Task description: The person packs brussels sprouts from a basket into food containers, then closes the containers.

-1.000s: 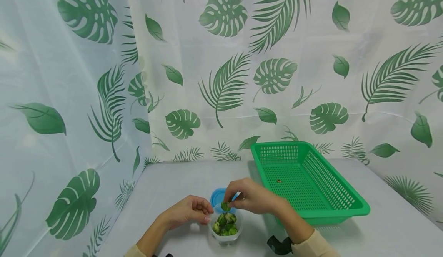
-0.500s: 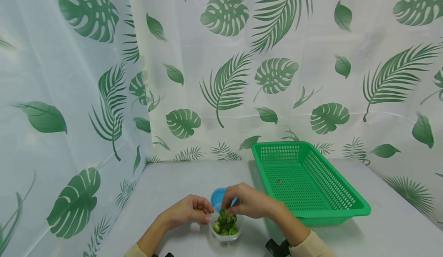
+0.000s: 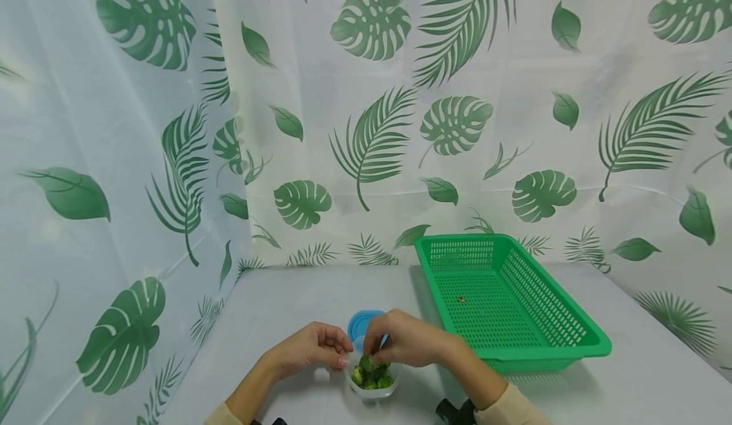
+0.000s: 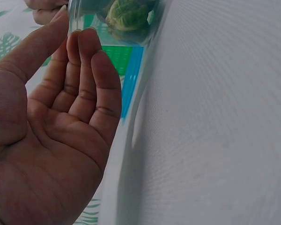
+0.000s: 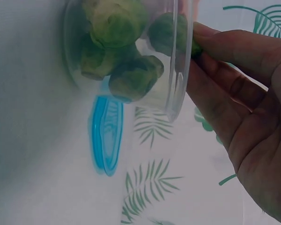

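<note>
A small clear plastic container [image 3: 372, 394] holding several Brussels sprouts [image 3: 384, 382] stands on the table. My right hand [image 3: 407, 339] comes over it from the right and pinches one Brussels sprout [image 3: 367, 363] between thumb and fingers. In the right wrist view that pinched sprout [image 5: 167, 35] is inside the rim, above the others. My left hand [image 3: 311, 347] is at the container's left side, fingers loosely bent. The left wrist view has its thumb and fingertips [image 4: 90, 40] right at the container's rim, with a gap between them.
Behind the container lies a blue lid [image 3: 359, 323], partly hidden by my right hand. A large green perforated basket [image 3: 549, 352] stands to the right, with a small brownish bit [image 3: 461, 299] inside. A leaf-printed curtain [image 3: 366, 234] borders the table at the back.
My right hand has moved down and slightly left, lowering the pinched Brussels sprout from above the container to among the others. The left hand has stayed in place.
</note>
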Tool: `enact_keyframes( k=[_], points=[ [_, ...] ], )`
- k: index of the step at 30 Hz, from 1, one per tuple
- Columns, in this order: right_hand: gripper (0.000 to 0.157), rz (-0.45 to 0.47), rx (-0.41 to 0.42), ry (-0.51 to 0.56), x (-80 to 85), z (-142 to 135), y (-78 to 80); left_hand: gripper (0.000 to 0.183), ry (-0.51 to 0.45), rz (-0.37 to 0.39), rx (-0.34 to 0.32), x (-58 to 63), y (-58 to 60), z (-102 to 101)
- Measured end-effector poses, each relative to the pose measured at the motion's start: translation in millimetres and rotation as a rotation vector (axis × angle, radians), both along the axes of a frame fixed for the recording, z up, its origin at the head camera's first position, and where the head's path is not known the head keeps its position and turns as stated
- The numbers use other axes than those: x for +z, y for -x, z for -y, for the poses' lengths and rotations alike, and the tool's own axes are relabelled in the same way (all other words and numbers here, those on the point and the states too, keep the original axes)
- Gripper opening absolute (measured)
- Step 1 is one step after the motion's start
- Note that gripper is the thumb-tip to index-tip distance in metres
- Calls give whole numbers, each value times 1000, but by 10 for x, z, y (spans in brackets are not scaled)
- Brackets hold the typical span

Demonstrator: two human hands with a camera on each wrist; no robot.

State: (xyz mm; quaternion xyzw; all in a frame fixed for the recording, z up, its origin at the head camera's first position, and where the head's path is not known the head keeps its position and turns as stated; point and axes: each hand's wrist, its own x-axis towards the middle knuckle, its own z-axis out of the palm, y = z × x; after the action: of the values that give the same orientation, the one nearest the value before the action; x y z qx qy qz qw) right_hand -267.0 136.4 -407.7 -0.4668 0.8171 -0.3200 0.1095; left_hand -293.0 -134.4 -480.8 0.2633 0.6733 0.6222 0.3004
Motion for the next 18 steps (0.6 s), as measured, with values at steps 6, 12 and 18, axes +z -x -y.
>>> enact_keyframes(
  k=[6, 12, 18],
  points=[
    [8, 10, 9, -14, -37, 25, -5, 47, 1, 3, -8, -12, 11, 3],
    [10, -22, 17, -47, -62, 54, 0, 43, 9, -2, 3, -10, 4, 0],
    [10, -56, 29, -63, -76, 62, -4, 39, 13, -2, 7, 2, -4, -5]
  ],
)
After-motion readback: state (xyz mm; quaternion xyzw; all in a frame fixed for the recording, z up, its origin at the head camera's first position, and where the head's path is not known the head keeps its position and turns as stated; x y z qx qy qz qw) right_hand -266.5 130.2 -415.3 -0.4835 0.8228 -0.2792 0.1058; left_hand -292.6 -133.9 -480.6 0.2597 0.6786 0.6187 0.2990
